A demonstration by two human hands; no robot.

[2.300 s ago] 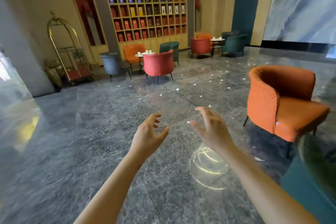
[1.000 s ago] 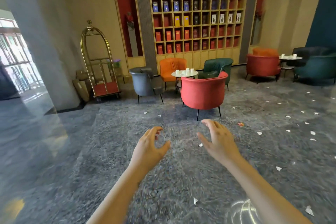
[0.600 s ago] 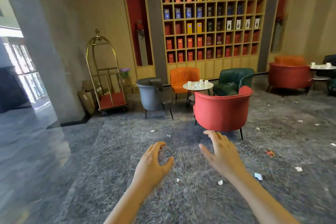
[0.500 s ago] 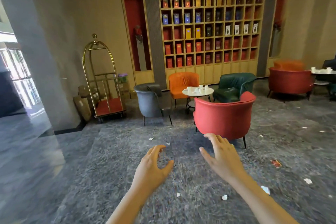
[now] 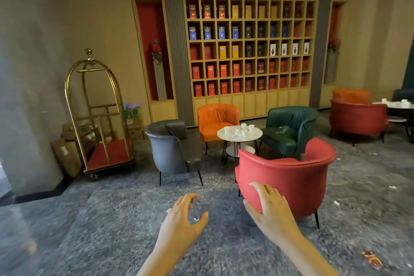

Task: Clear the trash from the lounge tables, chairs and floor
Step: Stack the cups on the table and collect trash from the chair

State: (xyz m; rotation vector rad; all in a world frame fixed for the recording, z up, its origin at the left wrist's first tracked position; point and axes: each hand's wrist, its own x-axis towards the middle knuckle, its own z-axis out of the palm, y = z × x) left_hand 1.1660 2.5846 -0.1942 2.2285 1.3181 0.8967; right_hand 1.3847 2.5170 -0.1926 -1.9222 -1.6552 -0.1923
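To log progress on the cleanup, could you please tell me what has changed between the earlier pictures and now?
The person has walked toward the red chair and round table, which now look nearer. Nothing was picked up or let go. The left hand and right hand stay held out in front, empty.

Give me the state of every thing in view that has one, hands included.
Left hand, open, fingers loosely curled, holding nothing.
Right hand, open, fingers spread, holding nothing.
Paper cups, upright on the round table.
Green chair, crumpled clear scrap on its seat.
Red wrapper, lying on the floor, not picked up.
White scraps, scattered on the floor.
Luggage cart, standing upright.
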